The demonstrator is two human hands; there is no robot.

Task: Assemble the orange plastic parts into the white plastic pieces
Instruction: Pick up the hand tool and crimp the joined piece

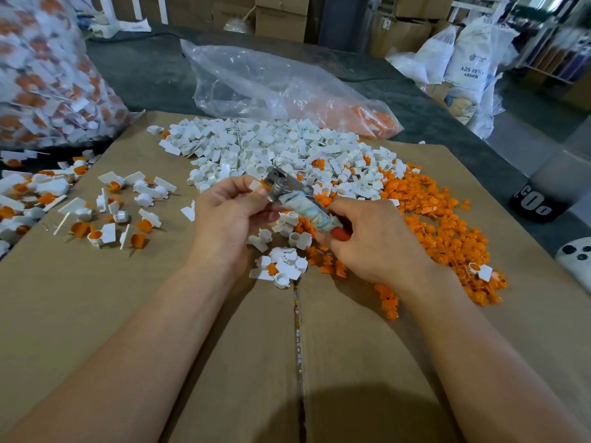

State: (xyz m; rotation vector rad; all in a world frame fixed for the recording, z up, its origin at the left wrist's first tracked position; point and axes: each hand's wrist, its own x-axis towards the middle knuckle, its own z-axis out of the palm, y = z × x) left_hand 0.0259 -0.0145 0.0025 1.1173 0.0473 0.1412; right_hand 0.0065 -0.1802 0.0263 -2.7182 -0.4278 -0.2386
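Your right hand [367, 238] is wrapped round the cloth-bound handles of the pliers [300, 201], while your left hand [230, 212] pinches a white piece [256, 186] against their metal head. The loose white pieces [271, 148] are heaped toward the far edge of the cardboard [128, 314], and the orange parts [441, 219] are spread along its right edge.

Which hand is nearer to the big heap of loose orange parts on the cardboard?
Right. The right hand, gripping the tool, is at the left edge of the orange heap; the left hand, pinching a white piece, is farther left of it.
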